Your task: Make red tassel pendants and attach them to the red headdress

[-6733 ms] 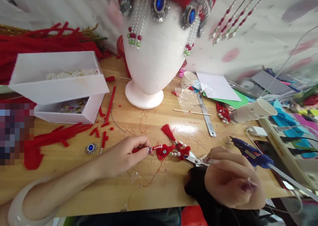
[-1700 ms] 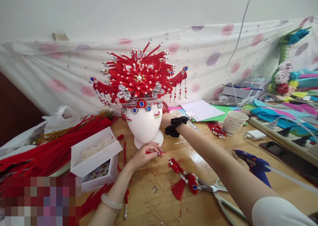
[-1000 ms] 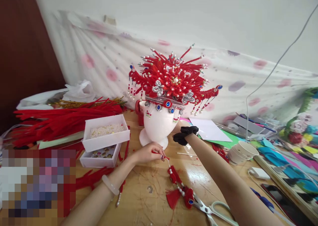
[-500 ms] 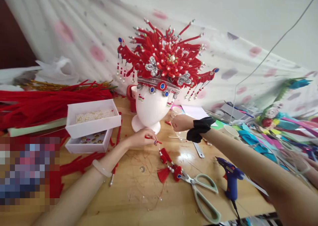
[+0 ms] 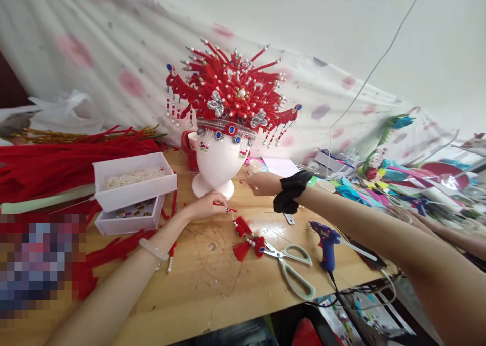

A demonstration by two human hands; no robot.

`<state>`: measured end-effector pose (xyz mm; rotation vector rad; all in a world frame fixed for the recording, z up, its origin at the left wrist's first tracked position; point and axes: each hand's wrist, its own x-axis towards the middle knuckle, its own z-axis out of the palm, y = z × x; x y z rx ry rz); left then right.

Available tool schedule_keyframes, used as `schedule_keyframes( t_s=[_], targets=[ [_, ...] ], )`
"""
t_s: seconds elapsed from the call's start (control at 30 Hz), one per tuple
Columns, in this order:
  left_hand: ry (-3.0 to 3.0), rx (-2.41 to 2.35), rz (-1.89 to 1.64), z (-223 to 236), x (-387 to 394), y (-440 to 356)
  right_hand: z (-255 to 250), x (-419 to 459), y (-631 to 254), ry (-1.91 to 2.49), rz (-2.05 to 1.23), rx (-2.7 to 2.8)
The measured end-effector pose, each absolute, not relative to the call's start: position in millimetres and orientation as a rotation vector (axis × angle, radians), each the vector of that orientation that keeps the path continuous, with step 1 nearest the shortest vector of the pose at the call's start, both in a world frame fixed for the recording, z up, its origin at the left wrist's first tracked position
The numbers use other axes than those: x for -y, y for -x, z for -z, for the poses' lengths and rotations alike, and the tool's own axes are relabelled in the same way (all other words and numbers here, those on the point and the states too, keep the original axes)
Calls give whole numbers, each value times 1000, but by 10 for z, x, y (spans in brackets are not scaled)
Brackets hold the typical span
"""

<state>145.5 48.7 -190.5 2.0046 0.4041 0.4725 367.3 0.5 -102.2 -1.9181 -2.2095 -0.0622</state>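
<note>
1. A red stem [image 5: 221, 204] is pinched between the thumb and fingers of the left hand [image 5: 209, 206], which is held in front of the white foam head [image 5: 218, 166].
2. Below that hand, on the wooden table [image 5: 182, 295], the red tasselled ornament [image 5: 243, 229], strung with pearl-like beads, is stretched towards the scissors [image 5: 280, 255].
3. The scissors are spread, with their blades pointed at the ornament's blue-gemmed end.
4. The right hand [image 5: 261, 183] is extended beside the foam head, near a paper cup [image 5: 255, 166]; its fingers are partly curled, and whether anything is gripped cannot be told.
5. A red beaded headdress [image 5: 235, 92] is borne by the foam head.
6. The blue glue gun [image 5: 326, 244] is placed to the right of the scissors.
7. At the left, an upper white box [image 5: 137, 191] of beads is stacked on a lower white box [image 5: 129, 225] of gems.
</note>
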Motion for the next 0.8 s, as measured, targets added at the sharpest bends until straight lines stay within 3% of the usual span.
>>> schedule_keyframes(
  t_s=[0.23,0.57,0.8],
  targets=[
    [-2004,-561,-321,1786,-503,-1346,676,299,-3456,1903,8,2444],
    [-1979,-787,-1,1574,-300,-1099,638,488,-3441,2165,166,2024],
    [-1864,-761,214,1579,-173,-948,901,1201,-3047,2039,-18,1954]
  ],
)
